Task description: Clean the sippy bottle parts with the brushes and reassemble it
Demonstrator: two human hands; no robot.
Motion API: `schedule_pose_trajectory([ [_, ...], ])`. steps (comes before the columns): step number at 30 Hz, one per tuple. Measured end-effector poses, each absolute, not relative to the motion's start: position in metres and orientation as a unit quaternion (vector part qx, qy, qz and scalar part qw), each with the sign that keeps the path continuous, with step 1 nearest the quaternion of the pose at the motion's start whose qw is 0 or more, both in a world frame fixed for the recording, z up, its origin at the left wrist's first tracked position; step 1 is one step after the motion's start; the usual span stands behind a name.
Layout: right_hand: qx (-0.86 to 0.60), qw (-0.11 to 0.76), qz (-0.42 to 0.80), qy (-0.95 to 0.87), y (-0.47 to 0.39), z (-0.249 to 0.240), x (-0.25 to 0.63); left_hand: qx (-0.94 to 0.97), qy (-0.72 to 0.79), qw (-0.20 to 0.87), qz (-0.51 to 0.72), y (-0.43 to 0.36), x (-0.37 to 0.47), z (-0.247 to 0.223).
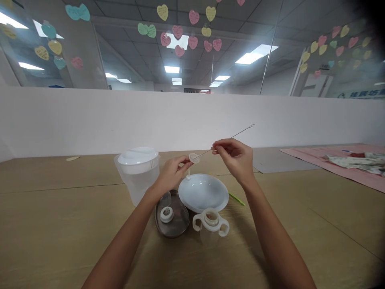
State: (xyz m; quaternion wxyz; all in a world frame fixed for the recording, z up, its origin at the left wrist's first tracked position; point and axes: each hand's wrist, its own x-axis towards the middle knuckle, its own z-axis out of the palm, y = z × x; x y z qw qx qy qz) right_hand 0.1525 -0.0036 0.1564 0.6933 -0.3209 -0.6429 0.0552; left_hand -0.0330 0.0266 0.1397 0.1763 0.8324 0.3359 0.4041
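Above a white bowl (pixel 203 193), my left hand (pixel 174 172) pinches the rim of a small round translucent straw piece (pixel 194 158); a short pale stem shows below it. My right hand (pixel 234 156) is closed on a thin wire straw brush (pixel 243 131) with a looped far end. The wire's other end reaches the middle of the straw piece; how far it goes in I cannot tell. In front of the bowl stands a baby bottle (pixel 211 226) with two white handles and an open top. A white ring cap (pixel 166 214) lies on a metal tray (pixel 174 230).
To the left stands a clear plastic pitcher (pixel 140 186) with a white lid. A green stick (pixel 237 199) lies right of the bowl. Farther right, patterned cloth rests on a pink mat (pixel 331 162). A white low wall (pixel 186 120) bounds the table's back.
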Motion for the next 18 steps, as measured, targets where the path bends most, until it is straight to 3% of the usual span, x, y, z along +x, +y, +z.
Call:
schedule_pose_trajectory([
  [9, -0.343, 0.65, -0.003, -0.678, -0.017, 0.16, 0.145, 0.834, 0.357, 0.183, 0.379, 0.024, -0.032, 0.144],
  [18, -0.411, 0.514, -0.063, -0.751, -0.014, 0.154, 0.134, 0.841, 0.263, 0.282, 0.38, 0.021, -0.019, 0.138],
])
